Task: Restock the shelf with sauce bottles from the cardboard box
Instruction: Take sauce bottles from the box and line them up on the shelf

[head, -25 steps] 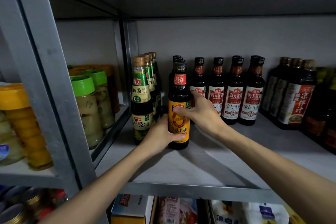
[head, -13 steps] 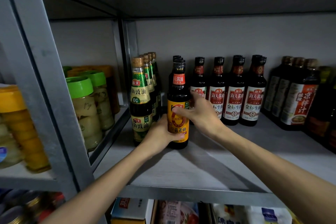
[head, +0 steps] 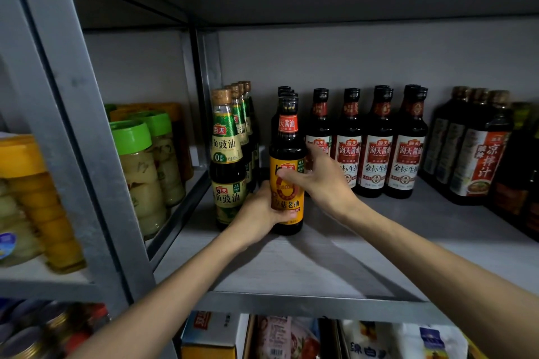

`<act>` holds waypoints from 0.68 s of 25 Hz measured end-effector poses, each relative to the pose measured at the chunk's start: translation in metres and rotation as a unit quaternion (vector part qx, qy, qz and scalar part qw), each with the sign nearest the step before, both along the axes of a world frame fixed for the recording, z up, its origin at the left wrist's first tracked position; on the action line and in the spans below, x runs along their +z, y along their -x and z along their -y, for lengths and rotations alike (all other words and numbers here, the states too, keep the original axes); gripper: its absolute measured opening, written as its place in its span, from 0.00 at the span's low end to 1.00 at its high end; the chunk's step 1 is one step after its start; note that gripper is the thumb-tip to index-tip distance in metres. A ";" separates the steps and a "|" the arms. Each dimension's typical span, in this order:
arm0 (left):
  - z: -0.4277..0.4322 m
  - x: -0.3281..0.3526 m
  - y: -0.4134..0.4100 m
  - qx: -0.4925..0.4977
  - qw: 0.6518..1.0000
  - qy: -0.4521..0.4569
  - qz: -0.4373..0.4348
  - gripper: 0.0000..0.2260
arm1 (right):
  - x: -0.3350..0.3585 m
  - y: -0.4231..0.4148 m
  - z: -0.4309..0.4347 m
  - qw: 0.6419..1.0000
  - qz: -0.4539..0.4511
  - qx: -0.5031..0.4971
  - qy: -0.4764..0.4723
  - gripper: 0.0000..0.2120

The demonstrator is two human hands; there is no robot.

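Note:
A dark sauce bottle with an orange label (head: pixel 287 151) stands upright on the grey shelf board (head: pixel 335 256), at the front of a row of like bottles. My left hand (head: pixel 259 213) wraps its lower part from the left. From the right, my right hand (head: pixel 318 181) grips the label, fingers across its front. Left of it runs a row of green-labelled sauce bottles (head: pixel 227 160). To the right stand red-and-white-labelled bottles (head: pixel 376 151) in several rows. The cardboard box is out of view.
Larger dark bottles (head: pixel 478 154) fill the shelf's right end. A grey upright post (head: pixel 75 125) divides off the left bay, which holds green-lidded jars (head: pixel 140 172) and a yellow-lidded jar (head: pixel 26 198). Packets and boxes (head: pixel 213 335) sit on the shelf below.
Both hands stay on the orange-labelled bottle, which remains in the same spot. Only the view has shifted slightly.

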State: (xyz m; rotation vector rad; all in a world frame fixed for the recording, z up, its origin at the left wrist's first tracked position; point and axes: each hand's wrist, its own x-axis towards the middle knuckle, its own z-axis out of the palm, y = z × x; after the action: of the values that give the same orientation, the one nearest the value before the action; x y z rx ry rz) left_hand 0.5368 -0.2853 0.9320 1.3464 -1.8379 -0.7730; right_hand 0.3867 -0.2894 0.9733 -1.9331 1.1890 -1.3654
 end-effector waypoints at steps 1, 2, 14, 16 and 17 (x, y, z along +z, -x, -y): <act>-0.001 0.000 0.000 -0.002 1.000 -0.003 -0.003 0.30 | 0.000 -0.001 0.000 1.000 0.004 -0.001 -0.002 0.24; -0.002 0.000 0.000 -0.003 1.000 -0.007 -0.006 0.30 | 0.000 -0.001 -0.001 1.000 0.006 -0.002 -0.001 0.25; -0.037 -0.002 0.006 0.088 0.994 0.014 0.063 0.35 | 0.006 0.009 -0.039 0.996 -0.074 -0.005 -0.059 0.34; -0.052 -0.004 0.010 0.123 0.985 0.051 0.106 0.37 | -0.004 0.025 -0.054 0.994 -0.081 -0.048 -0.059 0.31; -0.061 -0.003 0.014 0.133 0.981 0.074 0.120 0.38 | -0.010 0.034 -0.063 0.992 -0.079 -0.071 -0.063 0.30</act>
State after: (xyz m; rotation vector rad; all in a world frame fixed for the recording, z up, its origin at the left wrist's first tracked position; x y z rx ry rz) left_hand 0.5224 -0.2239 0.9291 1.6011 -1.8039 -0.3394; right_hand 0.3528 -0.2266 0.9631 -1.9264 1.4757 -1.1913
